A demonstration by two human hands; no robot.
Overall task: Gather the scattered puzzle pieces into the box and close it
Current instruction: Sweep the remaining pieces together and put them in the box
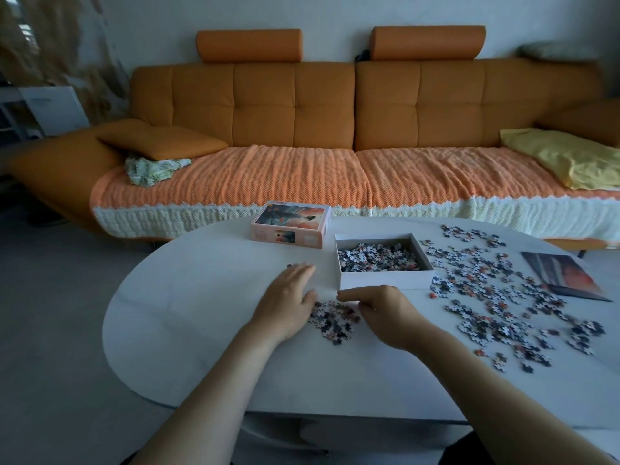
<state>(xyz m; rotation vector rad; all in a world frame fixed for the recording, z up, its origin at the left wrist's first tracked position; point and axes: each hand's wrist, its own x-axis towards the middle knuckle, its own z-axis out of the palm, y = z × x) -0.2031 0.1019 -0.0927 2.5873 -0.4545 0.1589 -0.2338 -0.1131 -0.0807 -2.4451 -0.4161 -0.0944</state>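
Our two hands rest on the white tabletop [188,313] either side of a small heap of puzzle pieces [333,318], which lies touching both. The left hand [288,297] is flat, its fingers straight and spread and holding nothing, while the right hand [379,310] stands on its edge with the fingers loosely curved toward the heap, cupping it rather than gripping anything. The box [385,280] sits just beyond the heap and slightly to the right, open and already part-filled with pieces, its near white wall facing us and its long side running across our view. From here the heap has to be lifted forward and to the right, and we judge the right hand the nearer to the box. A much larger scatter of pieces [496,297] lies right of the box, well within the right hand's side, beside a printed picture sheet [563,275]. The lid [290,226] lies picture-up behind and left of the box, apart from it. It carries printing on its side panel, but it is too small for us to read.
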